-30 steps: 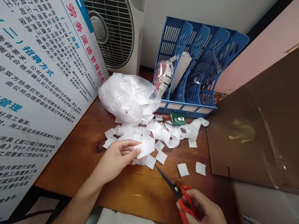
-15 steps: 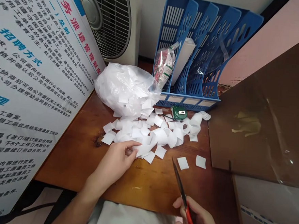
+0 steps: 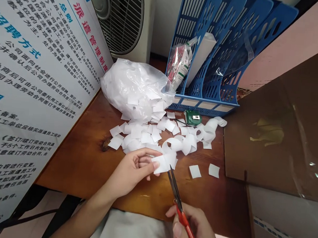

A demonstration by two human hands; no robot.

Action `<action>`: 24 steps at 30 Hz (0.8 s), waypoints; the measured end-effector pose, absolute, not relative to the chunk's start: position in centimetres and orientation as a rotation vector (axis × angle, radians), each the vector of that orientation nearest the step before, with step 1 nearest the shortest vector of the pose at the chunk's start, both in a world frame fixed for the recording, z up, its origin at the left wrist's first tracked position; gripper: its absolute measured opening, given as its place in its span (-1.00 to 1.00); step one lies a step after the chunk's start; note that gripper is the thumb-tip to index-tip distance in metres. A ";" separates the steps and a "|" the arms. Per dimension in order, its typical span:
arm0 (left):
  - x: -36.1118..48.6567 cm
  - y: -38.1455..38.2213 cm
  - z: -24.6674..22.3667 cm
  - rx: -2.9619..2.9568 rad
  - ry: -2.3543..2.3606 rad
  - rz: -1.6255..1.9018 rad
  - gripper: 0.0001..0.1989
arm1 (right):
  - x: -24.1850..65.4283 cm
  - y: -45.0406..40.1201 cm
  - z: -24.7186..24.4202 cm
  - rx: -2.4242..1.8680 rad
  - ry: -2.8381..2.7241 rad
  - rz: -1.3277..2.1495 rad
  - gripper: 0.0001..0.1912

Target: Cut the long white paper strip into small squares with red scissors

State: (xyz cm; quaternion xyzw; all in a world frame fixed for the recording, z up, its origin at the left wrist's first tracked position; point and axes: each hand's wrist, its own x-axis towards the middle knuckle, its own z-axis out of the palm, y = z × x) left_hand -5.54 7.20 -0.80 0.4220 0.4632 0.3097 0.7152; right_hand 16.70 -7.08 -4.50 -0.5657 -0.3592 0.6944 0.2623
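- White paper strip (image 3: 164, 162) pinched between thumb and fingers of left hand (image 3: 133, 169), grip clamped on its near end, just above brown wooden table (image 3: 85, 164)
- Red-handled scissors (image 3: 179, 203) clasped in right hand (image 3: 195, 228), grip closed around the handles at the near table edge
- Blades slightly parted, tips touching the lower edge of the held strip
- Rest of the strip curling away in loops toward a green tape measure (image 3: 192, 117)
- Heap of cut white squares (image 3: 144, 132) lying just beyond the left hand, spilling from a clear plastic bag (image 3: 135, 86)
- 2 loose squares (image 3: 204, 171) lying apart on the table, right of the scissor tips
- Blue file rack (image 3: 215, 54) standing at the back, a packet (image 3: 180, 64) tucked in its first slot
- White fan (image 3: 122, 18) behind the bag; printed board (image 3: 28, 70) leaning along the left; brown cardboard (image 3: 284, 124) on the right
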 end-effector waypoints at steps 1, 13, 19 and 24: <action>-5.5 7.0 -0.7 0.929 1.030 0.682 -0.61 | 16.6 -6.7 -4.6 -1.481 -0.964 1.926 -0.39; -5.2 6.4 0.2 0.970 1.068 0.688 -0.68 | 16.1 -5.3 -4.3 -1.447 -1.022 1.917 -0.46; -5.1 6.5 0.3 0.989 1.086 0.678 -0.69 | 15.9 -5.5 -4.1 -1.463 -0.969 1.889 -0.46; -4.9 6.6 0.3 0.998 1.106 0.675 -0.69 | 15.7 -5.1 -3.2 -1.487 -0.966 1.891 -0.44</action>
